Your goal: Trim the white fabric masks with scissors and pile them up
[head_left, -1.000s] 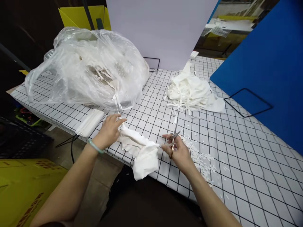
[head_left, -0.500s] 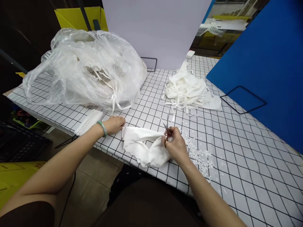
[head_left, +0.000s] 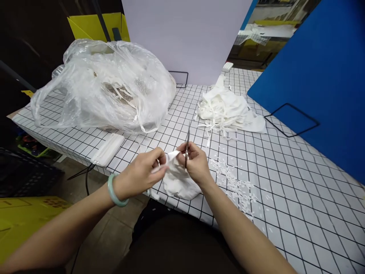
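A white fabric garment (head_left: 182,185), perhaps a bra, lies bunched near the table's front edge, with part of it lifted between my hands. My left hand (head_left: 146,169), a green bangle on its wrist, pinches a white strip of the garment. In my right hand (head_left: 195,161) is a pair of small scissors (head_left: 188,135), blades pointing up and away from me. The thumb and fingers of that hand also seem to grip the raised edge of the fabric. Just right of it, many small white clippings (head_left: 238,186) are scattered on the checked tablecloth.
Back left stands a large clear plastic bag (head_left: 85,87) with white pieces inside. A pile of white garments with straps (head_left: 228,108) lies back right. A flat white device (head_left: 108,150) with a cable sits at left. Grey (head_left: 188,38) and blue panels (head_left: 310,76) rise behind.
My left hand has come right and taken the garment, which is now bunched up instead of spread out. My right hand has shifted left and slightly up with the scissors.
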Demonstrator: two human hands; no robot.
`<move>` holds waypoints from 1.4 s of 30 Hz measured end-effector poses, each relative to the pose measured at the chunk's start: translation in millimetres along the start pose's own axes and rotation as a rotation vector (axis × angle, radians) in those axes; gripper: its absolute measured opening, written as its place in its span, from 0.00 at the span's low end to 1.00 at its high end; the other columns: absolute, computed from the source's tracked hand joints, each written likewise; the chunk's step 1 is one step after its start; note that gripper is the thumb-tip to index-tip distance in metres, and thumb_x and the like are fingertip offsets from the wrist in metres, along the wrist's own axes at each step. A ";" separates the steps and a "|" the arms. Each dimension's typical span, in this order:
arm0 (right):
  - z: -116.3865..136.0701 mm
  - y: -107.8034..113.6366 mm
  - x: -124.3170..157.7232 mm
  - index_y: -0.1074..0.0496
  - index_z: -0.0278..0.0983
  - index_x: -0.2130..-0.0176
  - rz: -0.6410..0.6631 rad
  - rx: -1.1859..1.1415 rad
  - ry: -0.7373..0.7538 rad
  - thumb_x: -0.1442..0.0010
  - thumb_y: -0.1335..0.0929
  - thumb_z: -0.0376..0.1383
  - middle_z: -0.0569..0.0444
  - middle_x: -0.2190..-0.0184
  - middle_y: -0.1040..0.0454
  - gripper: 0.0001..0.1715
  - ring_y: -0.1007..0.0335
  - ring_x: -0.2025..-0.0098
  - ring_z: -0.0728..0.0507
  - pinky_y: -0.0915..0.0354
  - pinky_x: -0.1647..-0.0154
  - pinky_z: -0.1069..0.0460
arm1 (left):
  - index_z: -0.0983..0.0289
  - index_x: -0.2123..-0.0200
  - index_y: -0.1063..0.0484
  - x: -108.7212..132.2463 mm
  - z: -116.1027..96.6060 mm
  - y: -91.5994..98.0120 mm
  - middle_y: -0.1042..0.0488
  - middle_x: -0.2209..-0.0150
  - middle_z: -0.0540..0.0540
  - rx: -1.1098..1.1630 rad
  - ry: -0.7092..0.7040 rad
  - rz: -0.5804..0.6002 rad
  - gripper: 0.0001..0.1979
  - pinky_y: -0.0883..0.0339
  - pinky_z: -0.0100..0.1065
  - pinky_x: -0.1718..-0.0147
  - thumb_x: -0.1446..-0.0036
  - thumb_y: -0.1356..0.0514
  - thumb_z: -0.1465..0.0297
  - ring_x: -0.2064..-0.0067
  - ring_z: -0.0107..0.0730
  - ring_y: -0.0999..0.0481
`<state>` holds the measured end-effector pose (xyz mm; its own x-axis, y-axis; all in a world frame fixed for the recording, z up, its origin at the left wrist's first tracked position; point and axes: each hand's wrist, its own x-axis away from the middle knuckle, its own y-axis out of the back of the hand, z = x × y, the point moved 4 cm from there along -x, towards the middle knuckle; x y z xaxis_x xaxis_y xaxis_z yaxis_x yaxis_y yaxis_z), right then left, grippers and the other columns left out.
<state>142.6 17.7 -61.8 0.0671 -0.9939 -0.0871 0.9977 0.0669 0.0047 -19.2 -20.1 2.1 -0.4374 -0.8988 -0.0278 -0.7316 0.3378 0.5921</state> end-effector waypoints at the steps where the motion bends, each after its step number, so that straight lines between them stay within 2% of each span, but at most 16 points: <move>1: 2.4 2.5 0.7 0.32 0.40 0.68 -0.017 -0.021 0.023 0.50 0.30 0.36 0.56 0.69 0.28 0.07 0.31 0.65 0.45 0.32 0.59 0.49 | 0.61 0.63 0.34 2.4 6.8 -8.3 0.26 0.68 0.53 0.248 0.107 0.094 0.08 0.30 0.35 0.70 0.36 0.43 0.63 0.71 0.31 0.28; 3: 9.7 5.1 3.4 0.32 0.40 0.68 0.004 -0.047 0.071 0.49 0.29 0.37 0.55 0.68 0.27 0.07 0.30 0.64 0.45 0.32 0.58 0.48 | 0.62 0.57 0.31 4.7 14.3 -27.2 0.22 0.61 0.57 0.723 0.264 0.271 0.14 0.26 0.40 0.61 0.34 0.46 0.57 0.63 0.36 0.22; 4: 13.6 5.7 4.8 0.33 0.40 0.69 0.024 -0.061 0.079 0.49 0.29 0.37 0.55 0.67 0.26 0.07 0.29 0.64 0.45 0.31 0.59 0.48 | 0.62 0.56 0.29 3.8 15.0 -34.9 0.21 0.60 0.60 0.903 0.298 0.311 0.17 0.26 0.44 0.56 0.33 0.48 0.56 0.58 0.39 0.21; 6: 20.3 7.1 6.5 0.32 0.40 0.68 0.054 -0.085 0.074 0.49 0.29 0.37 0.55 0.67 0.26 0.08 0.29 0.65 0.45 0.31 0.60 0.48 | 0.64 0.59 0.25 -1.4 14.1 -45.4 0.21 0.59 0.61 1.111 0.304 0.291 0.16 0.28 0.45 0.49 0.34 0.45 0.58 0.53 0.42 0.22; 8: 25.1 10.6 7.1 0.32 0.40 0.67 0.057 -0.093 0.085 0.49 0.29 0.36 0.55 0.67 0.25 0.08 0.28 0.65 0.45 0.31 0.60 0.48 | 0.65 0.62 0.23 -6.4 12.7 -52.0 0.23 0.62 0.59 1.183 0.304 0.217 0.12 0.27 0.40 0.54 0.39 0.38 0.62 0.58 0.37 0.22; 11: 26.5 20.9 8.7 0.30 0.40 0.68 0.021 -0.039 0.143 0.49 0.29 0.34 0.56 0.68 0.25 0.06 0.29 0.64 0.46 0.32 0.60 0.49 | 0.67 0.63 0.23 -7.2 10.7 -55.1 0.28 0.69 0.52 1.103 0.305 0.119 0.12 0.35 0.28 0.71 0.41 0.34 0.62 0.71 0.24 0.31; 13: 21.9 28.2 12.3 0.29 0.40 0.69 -0.007 0.038 0.150 0.49 0.29 0.32 0.57 0.70 0.27 0.05 0.31 0.66 0.46 0.33 0.61 0.50 | 0.66 0.62 0.22 -4.0 7.9 -51.6 0.31 0.72 0.50 0.938 0.242 0.057 0.13 0.39 0.27 0.74 0.38 0.36 0.61 0.74 0.22 0.36; 16: 9.1 31.4 22.5 0.27 0.40 0.70 -0.014 0.093 0.087 0.49 0.29 0.31 0.58 0.72 0.28 0.04 0.32 0.67 0.47 0.34 0.61 0.50 | 0.64 0.62 0.20 1.9 -0.6 -44.5 0.31 0.66 0.54 0.659 0.075 -0.031 0.14 0.33 0.33 0.65 0.33 0.42 0.62 0.66 0.29 0.32; 19: -5.9 21.6 37.4 0.28 0.39 0.69 -0.009 -0.018 -0.061 0.49 0.26 0.37 0.58 0.74 0.30 0.08 0.34 0.71 0.47 0.35 0.68 0.52 | 0.62 0.63 0.20 3.5 -9.3 -42.6 0.31 0.61 0.57 0.453 -0.113 -0.150 0.14 0.34 0.41 0.48 0.31 0.44 0.65 0.49 0.40 0.31; 21: -13.6 10.7 48.4 0.29 0.39 0.69 -0.001 -0.132 -0.155 0.50 0.24 0.44 0.60 0.77 0.33 0.15 0.38 0.75 0.49 0.38 0.74 0.53 | 0.62 0.65 0.21 1.1 -10.4 -47.1 0.30 0.59 0.59 0.466 -0.195 -0.204 0.14 0.35 0.43 0.44 0.31 0.45 0.67 0.44 0.43 0.34; 24: -16.3 0.7 62.0 0.29 0.39 0.66 0.059 -0.185 -0.185 0.47 0.25 0.51 0.59 0.76 0.33 0.20 0.36 0.75 0.48 0.36 0.74 0.53 | 0.63 0.67 0.24 -4.9 -2.8 -58.2 0.32 0.58 0.59 0.675 -0.158 -0.245 0.16 0.29 0.39 0.55 0.30 0.46 0.66 0.49 0.40 0.30; 26: -12.5 6.2 67.9 0.28 0.39 0.65 0.108 -0.049 -0.124 0.45 0.26 0.51 0.56 0.72 0.30 0.19 0.31 0.70 0.45 0.33 0.69 0.51 | 0.63 0.68 0.25 -6.4 1.8 -64.3 0.34 0.63 0.57 0.739 -0.099 -0.270 0.16 0.31 0.36 0.61 0.29 0.47 0.65 0.51 0.39 0.30; 30: 2.2 39.0 75.6 0.26 0.38 0.66 0.152 0.394 0.084 0.47 0.26 0.54 0.51 0.67 0.29 0.23 0.31 0.64 0.41 0.32 0.63 0.47 | 0.63 0.68 0.27 -2.5 -2.2 -72.0 0.38 0.70 0.55 0.658 -0.100 -0.212 0.17 0.35 0.34 0.64 0.28 0.49 0.66 0.50 0.40 0.33; 32: 8.3 53.8 78.8 0.25 0.38 0.68 0.184 0.517 0.129 0.46 0.27 0.56 0.50 0.68 0.28 0.25 0.31 0.65 0.41 0.33 0.63 0.47 | 0.63 0.68 0.28 0.0 -5.1 -76.0 0.37 0.67 0.56 0.623 -0.111 -0.165 0.17 0.36 0.33 0.66 0.28 0.50 0.66 0.52 0.39 0.33; 36: 15.6 69.0 84.6 0.28 0.38 0.73 0.225 0.642 0.158 0.44 0.27 0.56 0.53 0.74 0.28 0.25 0.32 0.70 0.44 0.36 0.64 0.48 | 0.64 0.68 0.28 2.1 -7.0 -81.8 0.35 0.56 0.60 0.558 -0.138 -0.146 0.17 0.35 0.34 0.61 0.28 0.50 0.67 0.50 0.38 0.34; 42: 17.0 75.2 91.6 0.36 0.38 0.79 0.248 0.660 0.127 0.43 0.28 0.56 0.57 0.82 0.32 0.30 0.37 0.76 0.48 0.41 0.69 0.51 | 0.64 0.69 0.29 -1.3 -8.4 -86.3 0.34 0.57 0.59 0.504 -0.191 -0.112 0.17 0.35 0.37 0.52 0.29 0.50 0.69 0.48 0.39 0.35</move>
<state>223.8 -69.8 -52.5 0.3313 -0.9359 -0.1202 0.7485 0.1831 0.6373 48.9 -50.4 -42.2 -0.3951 -0.8863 -0.2416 -0.9185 0.3770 0.1190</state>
